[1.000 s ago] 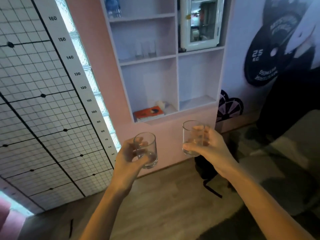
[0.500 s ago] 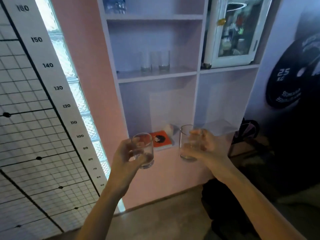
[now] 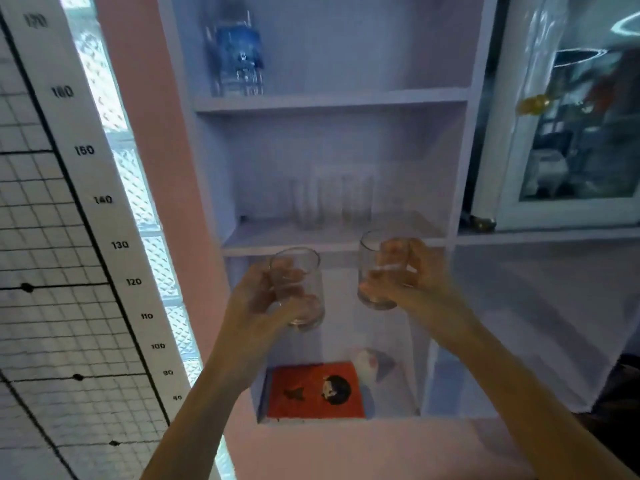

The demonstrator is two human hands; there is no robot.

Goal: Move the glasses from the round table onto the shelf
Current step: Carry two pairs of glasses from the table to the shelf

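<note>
In front of the shelf (image 3: pixel 270 240), our left hand (image 3: pixel 254 306) grips the left glass (image 3: pixel 300 292) and our right hand (image 3: pixel 420 282) grips the right glass (image 3: pixel 375 271), both just below its middle board. Blurred stored glasses (image 3: pixel 332 199) stand there already; we judge these two are still to be set down.

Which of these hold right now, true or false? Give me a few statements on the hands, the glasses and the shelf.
1. The left hand and the right hand each hold a glass. True: left glass, right glass.
2. Both held glasses stand on the middle shelf board. False: both are in the air in front of it, gripped by the fingers.
3. Some clear glasses stand on the middle shelf board. True.
4. The orange book lies on the upper board. False: it lies in the bottom compartment.
5. A blue-labelled bottle stands on the upper board. True.
</note>
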